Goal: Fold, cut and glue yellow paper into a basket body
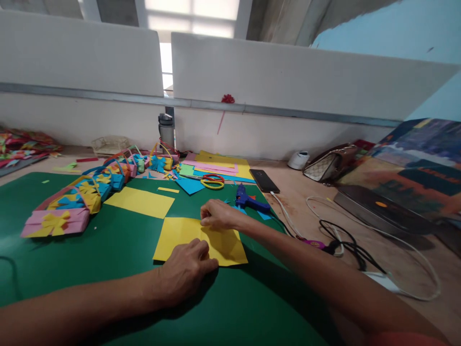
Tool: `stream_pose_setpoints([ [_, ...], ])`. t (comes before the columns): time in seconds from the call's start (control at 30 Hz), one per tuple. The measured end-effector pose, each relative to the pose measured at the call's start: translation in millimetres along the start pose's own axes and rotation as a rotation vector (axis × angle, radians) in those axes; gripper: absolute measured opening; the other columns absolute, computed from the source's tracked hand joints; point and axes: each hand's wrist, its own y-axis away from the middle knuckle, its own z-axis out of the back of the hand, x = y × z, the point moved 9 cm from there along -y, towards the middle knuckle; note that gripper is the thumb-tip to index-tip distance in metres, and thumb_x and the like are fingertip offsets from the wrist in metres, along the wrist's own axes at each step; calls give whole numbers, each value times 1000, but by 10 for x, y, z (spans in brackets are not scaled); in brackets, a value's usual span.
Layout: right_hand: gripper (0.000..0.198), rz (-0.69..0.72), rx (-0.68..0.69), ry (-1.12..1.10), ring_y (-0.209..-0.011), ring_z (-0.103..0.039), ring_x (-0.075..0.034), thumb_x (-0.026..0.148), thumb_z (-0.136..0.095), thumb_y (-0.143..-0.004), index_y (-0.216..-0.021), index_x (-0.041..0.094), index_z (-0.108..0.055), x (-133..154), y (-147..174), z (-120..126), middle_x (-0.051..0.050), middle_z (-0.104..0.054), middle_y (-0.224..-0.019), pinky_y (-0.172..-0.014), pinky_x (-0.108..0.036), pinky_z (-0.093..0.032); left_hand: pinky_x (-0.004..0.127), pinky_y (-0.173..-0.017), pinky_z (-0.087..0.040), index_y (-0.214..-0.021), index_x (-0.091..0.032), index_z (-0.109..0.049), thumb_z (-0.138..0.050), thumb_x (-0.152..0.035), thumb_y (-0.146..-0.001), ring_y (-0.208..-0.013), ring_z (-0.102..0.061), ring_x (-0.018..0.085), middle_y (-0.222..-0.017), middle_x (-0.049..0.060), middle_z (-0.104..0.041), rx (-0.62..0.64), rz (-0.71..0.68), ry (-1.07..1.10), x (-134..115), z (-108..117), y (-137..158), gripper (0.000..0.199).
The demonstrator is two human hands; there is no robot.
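A sheet of yellow paper (pixel 173 234) lies on the green mat in front of me, with creases across its right part. My left hand (pixel 185 271) is at its near edge, fingers curled over the top and thumb stretched along the edge. At the far edge, my right hand (pixel 218 215) has its fingers closed on the same sheet; its fingertips are partly hidden. Another yellow paper (pixel 140 201) lies flat behind and to the left. Just beyond my right hand rests a blue glue gun (pixel 248 199). Scissors (pixel 212 181) with red and yellow handles lie behind.
Small paper baskets (pixel 57 222) with bows stand in a row at the left. Coloured sheets (pixel 248 168) lie at the back, near a bottle (pixel 166 132). To the right are a phone (pixel 264 180), cables (pixel 355 247) and a dark case (pixel 383 211).
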Motion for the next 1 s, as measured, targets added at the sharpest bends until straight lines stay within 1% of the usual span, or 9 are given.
stream_pose_setpoints([
  [0.17,6,18,-55,21,-67,-59,-13,18,-64,-71,-74,17,-69,21,114,33,0,-68,-72,-51,-22,-29,28,-62,-43,-108,-25,-55,-43,-13,-92,-82,-51,20,-91,5,-55,-7,-49,-11,-43,23,16,23],
  [0.4,14,25,-265,193,-69,-57,-17,10,-49,-83,-85,13,-62,179,347,210,-8,-66,-76,-56,-27,-29,34,-60,-46,-110,-17,-54,-43,-18,-91,-75,-52,22,-91,9,-57,-25,-184,-160,-217,131,42,22],
  [0.57,23,280,-515,428,-68,-54,-21,6,-36,-86,-80,13,-57,553,723,206,-11,-62,-72,-67,-35,-36,36,-63,-47,-116,-13,-52,-37,-16,-93,-75,-56,22,-91,12,-62,-398,-391,-215,-470,898,402,28],
  [0.63,30,470,-745,569,-60,-52,-20,5,-30,-88,-74,14,-56,776,1042,166,-8,-59,-65,-66,-37,-39,34,-71,-46,-114,-18,-54,-41,-16,-92,-83,-57,21,-94,10,-62,-631,-241,-198,-288,1368,542,26],
  [0.7,31,550,-838,617,-62,-54,-21,6,-30,-88,-73,15,-55,881,1289,69,-8,-60,-64,-71,-40,-41,28,-69,-46,-106,-23,-58,-50,-17,-90,-80,-58,17,-91,5,-62,-747,1,-141,62,1669,581,19],
  [0.77,29,566,-857,634,-70,-59,-23,7,-31,-88,-77,13,-57,937,1463,-24,-12,-64,-70,-76,-43,-43,25,-62,-46,-101,-20,-62,-49,-22,-91,-72,-60,15,-85,3,-63,-645,137,25,419,1636,446,17],
  [0.87,27,573,-854,642,-77,-63,-26,6,-32,-86,-80,11,-58,996,1646,-143,-16,-67,-77,-81,-46,-43,26,-63,-47,-115,-17,-61,-54,-28,-86,-68,-60,15,-91,6,-64,-219,277,99,807,1054,121,32],
  [0.9,27,572,-846,638,-77,-64,-26,6,-32,-85,-81,11,-58,1005,1684,-179,-17,-68,-78,-81,-46,-44,27,-65,-47,-119,-18,-58,-57,-27,-83,-73,-61,17,-98,7,-63,-72,284,65,858,816,48,37],
  [1.0,28,568,-824,600,-76,-65,-28,5,-32,-83,-82,10,-59,1014,1760,-271,-17,-68,-77,-80,-48,-44,28,-66,-47,-115,-18,-61,-66,-24,-75,-81,-62,21,-102,8,-63,52,250,54,859,413,-61,41],
])
